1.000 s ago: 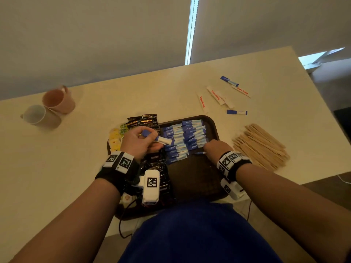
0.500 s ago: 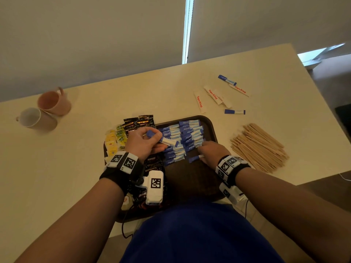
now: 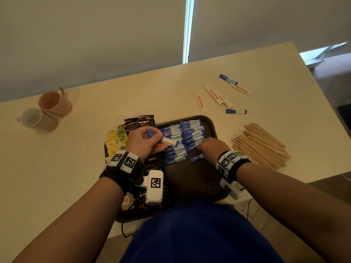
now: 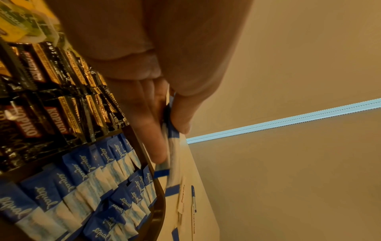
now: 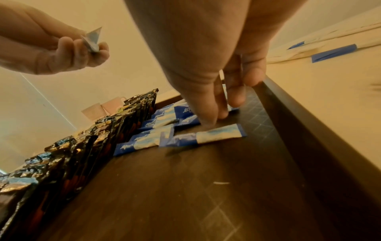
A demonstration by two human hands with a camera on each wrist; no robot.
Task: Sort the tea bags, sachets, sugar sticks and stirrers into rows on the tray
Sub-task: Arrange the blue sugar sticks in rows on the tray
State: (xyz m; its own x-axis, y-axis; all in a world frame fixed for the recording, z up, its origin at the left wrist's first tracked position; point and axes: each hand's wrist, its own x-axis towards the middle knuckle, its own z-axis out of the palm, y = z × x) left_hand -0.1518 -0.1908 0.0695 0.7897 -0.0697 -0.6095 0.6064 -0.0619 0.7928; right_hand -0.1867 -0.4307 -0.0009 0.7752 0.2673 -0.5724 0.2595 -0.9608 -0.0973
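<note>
The left hand (image 3: 144, 142) hovers above the tray (image 3: 210, 123), its grip closed around a small bundle of blue-and-white sachets (image 3: 167, 141); the left wrist view shows them pinched between the thumb and the straightened fingers (image 4: 152, 130), their ends sticking out past the fingertips. The right hand (image 3: 212, 149) is low over the tray's right part with its grip released, holding nothing: the fingers (image 5: 208, 112) point straight down and their tips press on the near end of the right-hand row of blue sachets (image 3: 190, 133). One loose blue sachet (image 5: 206, 136) lies flat on the tray floor just beside those fingertips, slightly apart from the row. A second blue row (image 3: 171, 147) runs alongside on the left, then the black coffee sachets (image 3: 140, 120), then the yellow and green tea bags (image 3: 115, 139) at the tray's left edge. On the table (image 3: 95, 114), beyond and right of the tray, lie white sugar sticks (image 3: 214, 94), and a heap of wooden stirrers (image 3: 260, 145).
</note>
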